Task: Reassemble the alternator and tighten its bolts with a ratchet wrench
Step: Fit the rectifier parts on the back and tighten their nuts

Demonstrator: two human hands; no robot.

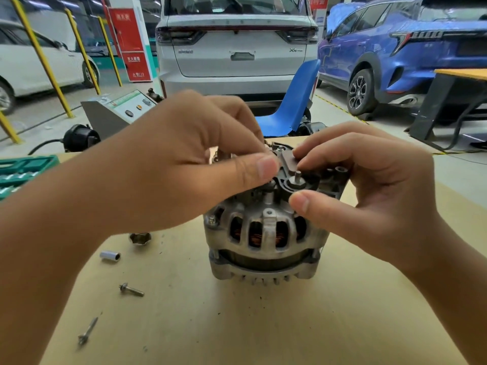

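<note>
At frame centre I saw the grey, slotted alternator (266, 233) upright; my left hand (168, 164) and right hand (369, 185) pinched its dark top plate (292, 164).

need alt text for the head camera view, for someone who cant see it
Two hands work on top of an alternator standing on a tan table: the left hand pinches a small part, the right hand steadies the dark rear plate. Two loose bolts and a sleeve lie left; cars are parked behind.

left hand (189, 164) covers the alternator (266, 233) top's left side, so its grip there is hidden. green toolbox (23, 172) runs off the left edge.
</note>
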